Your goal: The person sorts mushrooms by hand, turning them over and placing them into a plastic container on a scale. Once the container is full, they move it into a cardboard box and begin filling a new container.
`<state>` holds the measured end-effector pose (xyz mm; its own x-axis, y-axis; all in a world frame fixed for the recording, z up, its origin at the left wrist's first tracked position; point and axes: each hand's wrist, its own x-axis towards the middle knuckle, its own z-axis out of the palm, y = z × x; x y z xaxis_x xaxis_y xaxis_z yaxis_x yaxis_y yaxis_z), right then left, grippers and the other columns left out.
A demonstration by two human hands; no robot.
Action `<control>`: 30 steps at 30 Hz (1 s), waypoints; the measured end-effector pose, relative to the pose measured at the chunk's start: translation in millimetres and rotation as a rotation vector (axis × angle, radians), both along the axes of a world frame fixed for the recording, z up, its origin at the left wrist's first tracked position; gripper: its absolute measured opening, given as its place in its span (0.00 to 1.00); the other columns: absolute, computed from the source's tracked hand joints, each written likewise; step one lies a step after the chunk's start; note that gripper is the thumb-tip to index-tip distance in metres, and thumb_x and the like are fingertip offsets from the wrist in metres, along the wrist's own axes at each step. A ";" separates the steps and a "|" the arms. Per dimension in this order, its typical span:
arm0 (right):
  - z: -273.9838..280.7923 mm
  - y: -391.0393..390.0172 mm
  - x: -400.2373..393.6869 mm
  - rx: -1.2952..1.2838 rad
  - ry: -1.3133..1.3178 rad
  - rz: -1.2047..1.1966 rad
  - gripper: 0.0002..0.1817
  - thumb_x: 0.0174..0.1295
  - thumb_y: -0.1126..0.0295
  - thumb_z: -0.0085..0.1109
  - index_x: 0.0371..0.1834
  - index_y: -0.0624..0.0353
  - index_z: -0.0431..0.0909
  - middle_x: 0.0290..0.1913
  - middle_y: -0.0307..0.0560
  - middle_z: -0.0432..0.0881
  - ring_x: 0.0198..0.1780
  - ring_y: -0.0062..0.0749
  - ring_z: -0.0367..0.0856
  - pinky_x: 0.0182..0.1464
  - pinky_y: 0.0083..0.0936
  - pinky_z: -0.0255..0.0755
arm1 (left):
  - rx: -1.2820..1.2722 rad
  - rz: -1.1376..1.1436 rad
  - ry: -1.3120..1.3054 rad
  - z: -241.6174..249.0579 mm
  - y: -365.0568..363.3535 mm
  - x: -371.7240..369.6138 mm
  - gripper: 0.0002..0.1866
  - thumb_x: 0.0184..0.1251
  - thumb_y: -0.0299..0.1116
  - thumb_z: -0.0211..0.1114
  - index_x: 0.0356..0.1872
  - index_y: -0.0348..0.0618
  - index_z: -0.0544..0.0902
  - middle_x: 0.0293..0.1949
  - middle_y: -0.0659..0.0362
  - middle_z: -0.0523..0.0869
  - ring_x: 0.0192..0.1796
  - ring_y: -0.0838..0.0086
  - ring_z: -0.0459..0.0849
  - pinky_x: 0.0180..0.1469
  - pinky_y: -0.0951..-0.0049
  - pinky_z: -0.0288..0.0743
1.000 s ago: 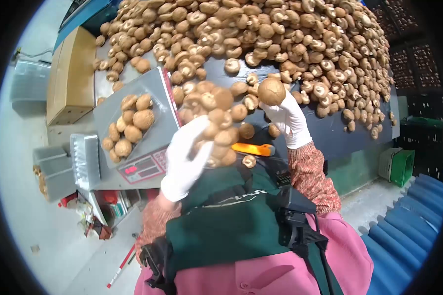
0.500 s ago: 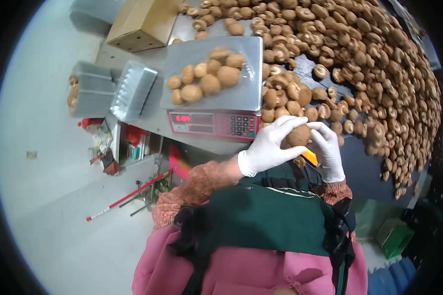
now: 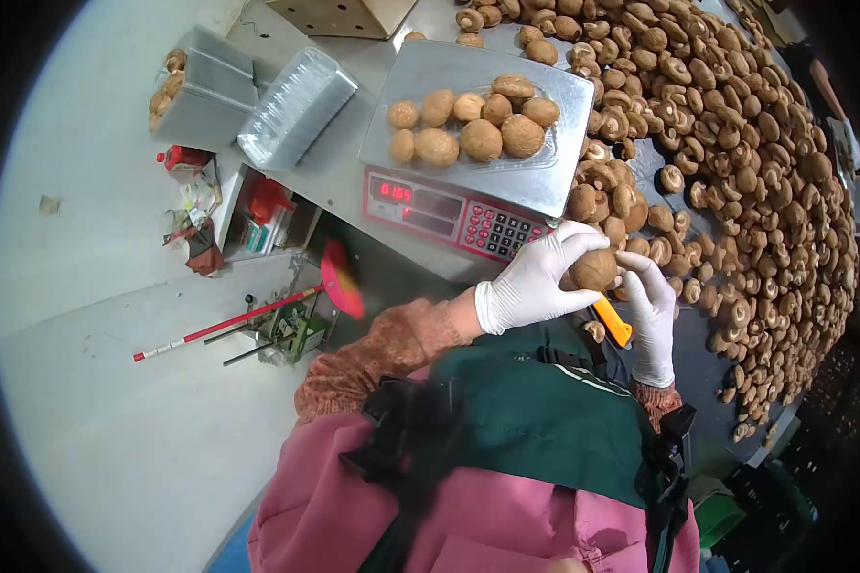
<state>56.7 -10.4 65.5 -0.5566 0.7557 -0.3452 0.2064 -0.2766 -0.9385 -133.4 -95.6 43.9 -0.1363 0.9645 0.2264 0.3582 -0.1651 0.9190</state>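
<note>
My left hand, in a white glove, grips a large brown shiitake mushroom between thumb and fingers. My right hand, also gloved, pinches at the right side of the same mushroom, where a pale bit of stem shows at its fingertips. Just below the mushroom, between the hands, is a utility knife with an orange handle. Beside it a small mushroom piece shows near my apron. Above my left hand stands a digital scale with red digits lit, bearing a clear tray of several mushrooms.
A large heap of mushrooms covers the right and back of the table. Stacked clear plastic trays stand left of the scale, near another tray stack. A cardboard box is at the back. A red-handled tool leans below left.
The view has turned and shifted, so the scale and trays appear farther right and higher. Both hands stay at the mushroom; more of the orange knife handle shows.
</note>
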 end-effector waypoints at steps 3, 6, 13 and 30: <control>-3.9 -3.4 -3.5 0.045 -0.018 0.020 0.13 0.76 0.72 0.56 0.59 0.63 0.80 0.48 0.38 0.83 0.50 0.19 0.79 0.56 0.18 0.73 | -0.041 -0.027 -0.031 0.5 -2.8 -4.9 0.34 0.53 0.31 0.78 0.63 0.43 0.76 0.59 0.48 0.79 0.62 0.53 0.82 0.64 0.62 0.76; -3.1 -3.6 -4.6 0.045 -0.021 0.010 0.13 0.76 0.72 0.56 0.59 0.63 0.80 0.47 0.37 0.83 0.49 0.18 0.78 0.56 0.18 0.73 | -0.044 -0.020 -0.049 -1.2 -1.9 -7.5 0.33 0.54 0.32 0.78 0.63 0.43 0.75 0.60 0.48 0.79 0.62 0.53 0.82 0.65 0.61 0.76; 1.2 -0.9 -7.7 0.059 -0.027 0.007 0.13 0.77 0.72 0.54 0.59 0.65 0.80 0.49 0.44 0.87 0.51 0.22 0.83 0.58 0.22 0.75 | 0.077 0.300 0.241 8.4 -3.7 -49.3 0.33 0.52 0.34 0.82 0.60 0.41 0.79 0.57 0.50 0.84 0.58 0.56 0.83 0.62 0.60 0.76; -1.0 -0.5 -17.7 0.067 -0.116 -0.025 0.14 0.78 0.70 0.53 0.60 0.65 0.79 0.50 0.46 0.87 0.52 0.22 0.83 0.57 0.21 0.76 | -0.200 0.492 0.683 -11.8 -2.4 -168.1 0.35 0.79 0.50 0.56 0.78 0.41 0.65 0.79 0.45 0.62 0.82 0.53 0.56 0.81 0.47 0.42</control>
